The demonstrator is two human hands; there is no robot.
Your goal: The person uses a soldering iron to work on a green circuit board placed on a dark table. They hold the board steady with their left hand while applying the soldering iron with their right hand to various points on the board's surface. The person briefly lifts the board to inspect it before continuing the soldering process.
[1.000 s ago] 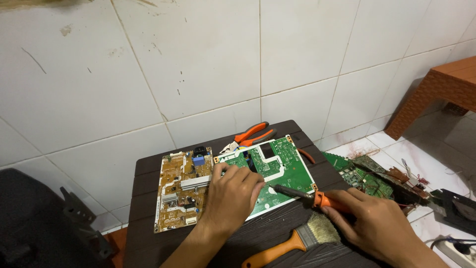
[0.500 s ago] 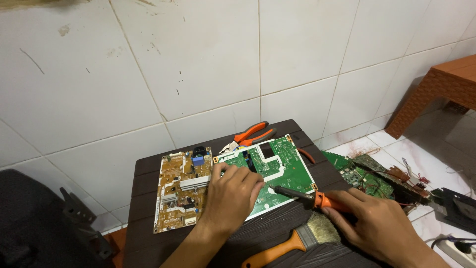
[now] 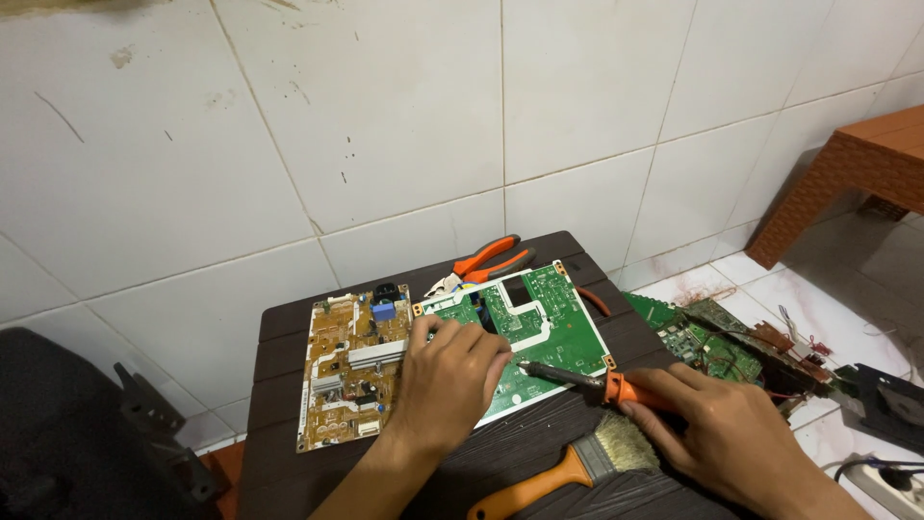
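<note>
The left hand (image 3: 445,377) hides part of the green board (image 3: 539,332). The brush (image 3: 568,464) handle and the power strip (image 3: 890,481) run off the bottom edge.

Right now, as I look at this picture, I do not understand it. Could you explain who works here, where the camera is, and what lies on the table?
No machine works here: a person uses two bare hands, and a camera on the person's head looks down at them. On a small dark table by a tiled wall lie a brown circuit board and a green circuit board. The left hand rests on the green board. The right hand holds a soldering iron, its tip on that board. Orange-handled pliers and a paintbrush lie nearby.
</note>
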